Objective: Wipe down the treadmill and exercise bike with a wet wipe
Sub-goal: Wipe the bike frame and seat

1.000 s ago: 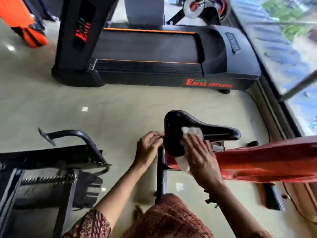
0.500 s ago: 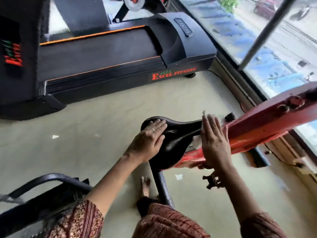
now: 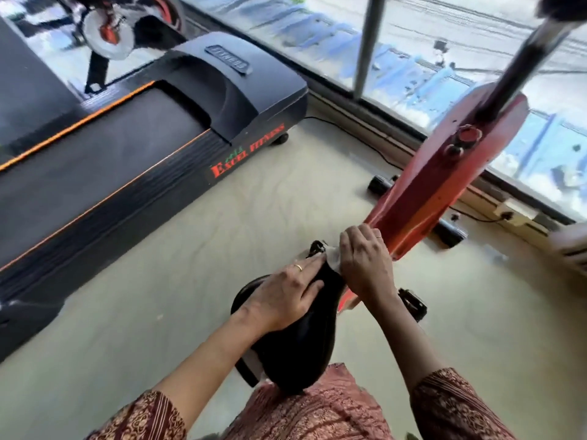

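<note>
R hand (image 3: 365, 262) grips wipe (image 3: 332, 259) at saddle (image 3: 295, 354) nose. L hand (image 3: 282, 296) flat on top, fingers straight. Saddle's long axis runs fwd twd frame (image 3: 444, 173), R hand nearer. Treadmill (image 3: 127, 147) well left.

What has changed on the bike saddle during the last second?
The right hand slid the wet wipe along the saddle, from its broad end to its narrow nose. The left hand left the saddle's edge and now lies flat on top. The right hand kept the wipe.
</note>
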{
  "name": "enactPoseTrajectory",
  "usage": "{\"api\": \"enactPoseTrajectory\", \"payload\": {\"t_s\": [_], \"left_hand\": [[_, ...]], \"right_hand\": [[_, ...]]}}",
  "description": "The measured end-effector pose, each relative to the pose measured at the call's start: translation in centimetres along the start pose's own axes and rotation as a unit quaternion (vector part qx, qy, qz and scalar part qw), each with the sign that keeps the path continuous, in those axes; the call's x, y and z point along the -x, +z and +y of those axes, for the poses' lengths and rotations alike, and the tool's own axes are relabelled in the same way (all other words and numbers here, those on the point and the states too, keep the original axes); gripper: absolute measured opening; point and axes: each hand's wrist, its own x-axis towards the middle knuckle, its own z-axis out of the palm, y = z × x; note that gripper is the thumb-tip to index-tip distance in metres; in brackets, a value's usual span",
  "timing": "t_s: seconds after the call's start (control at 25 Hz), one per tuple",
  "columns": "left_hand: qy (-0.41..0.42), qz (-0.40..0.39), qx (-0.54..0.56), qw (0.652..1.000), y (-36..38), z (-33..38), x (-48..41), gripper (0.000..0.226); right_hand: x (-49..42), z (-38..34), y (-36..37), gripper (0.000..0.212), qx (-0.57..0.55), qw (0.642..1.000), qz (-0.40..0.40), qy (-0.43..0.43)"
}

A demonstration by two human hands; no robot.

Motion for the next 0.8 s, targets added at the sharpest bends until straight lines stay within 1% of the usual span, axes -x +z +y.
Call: {"api": "enactPoseTrajectory", "payload": {"t_s": [0.04, 0.08, 0.12, 0.16, 0.2, 0.24, 0.32, 0.36, 0.4, 0.48, 0.56, 0.6, 0.64, 0.72, 0.8], "left_hand": [[0.009, 0.003, 0.023, 1.000, 0.0, 0.1, -0.8, 0.052], [0.014, 0.003, 0.041, 0.999, 0.0, 0.2, -1.3, 0.050], [0.015, -0.005, 0.050, 0.999, 0.0, 0.3, -1.6, 0.051], [0.021, -0.021, 0.052, 0.998, -0.1, 0.4, -1.8, 0.051], [0.040, -0.035, 0.046, 0.998, -0.3, 0.2, -1.8, 0.050], [0.067, -0.044, 0.030, 0.996, -0.3, -0.1, -1.8, 0.050], [0.131, -0.063, 0.005, 0.989, -0.3, -1.1, -2.2, 0.052], [0.144, -0.051, 0.002, 0.988, -0.5, -1.3, -2.3, 0.051], [0.163, -0.045, 0.008, 0.986, -0.7, -1.7, -2.4, 0.051], [0.229, -0.056, 0.023, 0.971, -1.1, -2.7, -2.0, 0.050], [0.290, -0.075, 0.036, 0.953, -1.6, -4.1, -0.7, 0.051], [0.311, -0.087, 0.038, 0.946, -1.9, -4.7, -0.4, 0.051], [0.329, -0.100, 0.040, 0.938, -2.1, -5.3, 0.0, 0.051], [0.369, -0.127, 0.050, 0.919, -2.9, -6.9, 1.0, 0.052], [0.393, -0.144, 0.062, 0.906, -3.5, -8.3, 1.8, 0.056]], "right_hand": [[0.1, -0.1, 0.2, 0.040, -0.049, 0.996, -0.008, 0.077], [0.5, -0.3, 0.3, 0.047, -0.121, 0.978, -0.021, 0.169], [0.9, -0.7, 0.3, 0.049, -0.194, 0.949, -0.028, 0.245], [1.2, -1.3, 0.4, 0.046, -0.248, 0.923, -0.008, 0.294], [1.5, -2.3, 0.6, 0.044, -0.263, 0.911, 0.030, 0.316], [1.9, -3.2, 1.0, 0.047, -0.267, 0.907, 0.057, 0.321], [3.1, -4.6, 2.0, 0.061, -0.263, 0.900, 0.074, 0.339], [3.6, -5.1, 2.4, 0.065, -0.265, 0.901, 0.067, 0.336], [4.3, -5.5, 2.6, 0.066, -0.267, 0.903, 0.069, 0.331], [5.5, -7.2, 2.5, 0.065, -0.249, 0.904, 0.074, 0.339], [6.5, -9.2, 2.0, 0.065, -0.197, 0.901, 0.025, 0.385], [7.0, -10.0, 1.9, 0.063, -0.160, 0.894, -0.006, 0.418], [7.7, -10.7, 1.9, 0.061, -0.123, 0.887, -0.020, 0.444], [9.5, -13.1, 2.2, 0.057, -0.052, 0.869, 0.002, 0.491], [11.2, -15.3, 2.7, 0.057, -0.048, 0.841, 0.043, 0.537]]}}
